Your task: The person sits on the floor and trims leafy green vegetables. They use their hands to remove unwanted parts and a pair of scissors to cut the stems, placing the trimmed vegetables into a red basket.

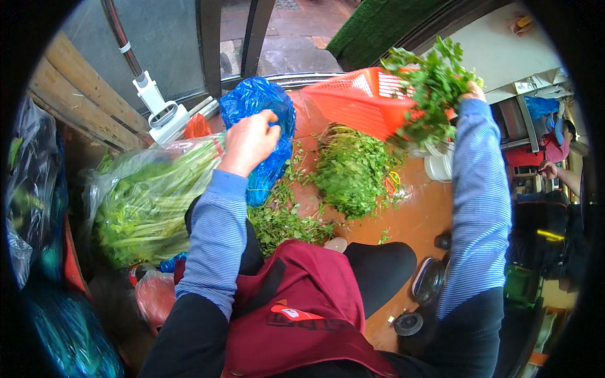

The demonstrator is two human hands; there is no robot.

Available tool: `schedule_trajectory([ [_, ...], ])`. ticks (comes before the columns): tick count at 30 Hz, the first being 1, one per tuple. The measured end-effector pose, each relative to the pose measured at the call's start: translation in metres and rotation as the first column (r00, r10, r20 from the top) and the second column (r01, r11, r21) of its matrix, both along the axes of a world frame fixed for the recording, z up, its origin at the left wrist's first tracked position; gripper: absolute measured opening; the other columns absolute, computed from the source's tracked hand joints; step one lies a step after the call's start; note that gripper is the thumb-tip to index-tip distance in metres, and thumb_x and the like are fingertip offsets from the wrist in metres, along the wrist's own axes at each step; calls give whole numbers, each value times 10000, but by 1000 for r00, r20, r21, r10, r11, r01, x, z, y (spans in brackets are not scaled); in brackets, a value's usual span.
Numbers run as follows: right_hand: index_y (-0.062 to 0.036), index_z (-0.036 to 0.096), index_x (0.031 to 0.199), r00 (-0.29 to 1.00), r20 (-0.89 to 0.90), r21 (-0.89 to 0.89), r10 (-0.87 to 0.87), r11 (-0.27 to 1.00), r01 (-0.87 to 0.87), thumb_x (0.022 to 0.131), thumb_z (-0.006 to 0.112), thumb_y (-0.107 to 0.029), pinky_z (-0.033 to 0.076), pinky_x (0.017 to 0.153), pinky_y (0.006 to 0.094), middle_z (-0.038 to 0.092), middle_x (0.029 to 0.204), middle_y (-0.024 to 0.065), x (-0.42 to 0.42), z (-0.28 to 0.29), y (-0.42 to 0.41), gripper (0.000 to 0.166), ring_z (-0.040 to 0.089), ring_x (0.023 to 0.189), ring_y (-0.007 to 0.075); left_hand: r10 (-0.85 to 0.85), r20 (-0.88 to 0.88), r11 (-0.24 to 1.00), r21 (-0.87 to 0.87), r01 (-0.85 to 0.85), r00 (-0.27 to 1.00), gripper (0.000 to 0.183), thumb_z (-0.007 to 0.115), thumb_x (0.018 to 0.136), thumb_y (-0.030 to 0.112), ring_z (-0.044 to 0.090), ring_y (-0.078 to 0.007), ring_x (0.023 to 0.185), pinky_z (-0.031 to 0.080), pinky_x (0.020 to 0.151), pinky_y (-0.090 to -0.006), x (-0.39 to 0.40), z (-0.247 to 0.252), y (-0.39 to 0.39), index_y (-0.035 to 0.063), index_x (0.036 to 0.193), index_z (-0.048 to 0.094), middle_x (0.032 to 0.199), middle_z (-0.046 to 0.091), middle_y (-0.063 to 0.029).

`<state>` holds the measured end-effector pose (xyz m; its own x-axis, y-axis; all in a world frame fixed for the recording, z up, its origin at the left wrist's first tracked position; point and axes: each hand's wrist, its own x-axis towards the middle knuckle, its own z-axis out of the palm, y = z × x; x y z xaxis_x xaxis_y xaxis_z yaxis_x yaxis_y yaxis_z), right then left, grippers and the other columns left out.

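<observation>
My right hand (474, 92) grips a bunch of leafy green herbs (437, 90) at the stems, over the right end of a red plastic basket (352, 101). The basket stands beyond a large pile of the same kind of herbs (352, 172) on the tiled floor. My left hand (253, 141) hovers in front of a blue plastic bag (257, 101), its fingers curled and holding nothing that I can see. Loose sprigs and leaves (288, 227) lie between the bag and my knees. Orange-and-yellow-handled scissors (391, 182) lie at the pile's right edge.
Celery in a clear plastic bag (156, 203) lies at left, below a white floor-tool head (165, 118). White tubs (438, 163) stand at right, near dark shoes (427, 281). A glass door is ahead. Another person (555, 146) is at far right, and another person's hand (549, 169) shows nearby.
</observation>
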<state>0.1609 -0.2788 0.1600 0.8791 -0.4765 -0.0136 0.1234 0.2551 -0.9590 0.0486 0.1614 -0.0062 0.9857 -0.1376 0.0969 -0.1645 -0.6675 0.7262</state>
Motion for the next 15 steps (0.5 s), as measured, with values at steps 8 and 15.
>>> schedule_trajectory([
  [8,-70,548,1102,967,-191,381,-171,895,233,861,433,-299,426,884,436,588,1070,109,-26,-175,193,351,557,979,274,39,-78,998,56,-34,996,277,537,771,252,617,-289,799,469,706,-400,-5,8,24,83,981,601,816,653,-109],
  [15,-77,557,1095,798,-573,697,189,624,353,865,406,-284,415,898,446,582,1091,112,-164,-339,271,344,549,998,281,-41,-75,999,-38,38,996,271,547,791,218,630,-254,734,476,643,-339,-5,2,9,40,991,591,841,649,-137],
])
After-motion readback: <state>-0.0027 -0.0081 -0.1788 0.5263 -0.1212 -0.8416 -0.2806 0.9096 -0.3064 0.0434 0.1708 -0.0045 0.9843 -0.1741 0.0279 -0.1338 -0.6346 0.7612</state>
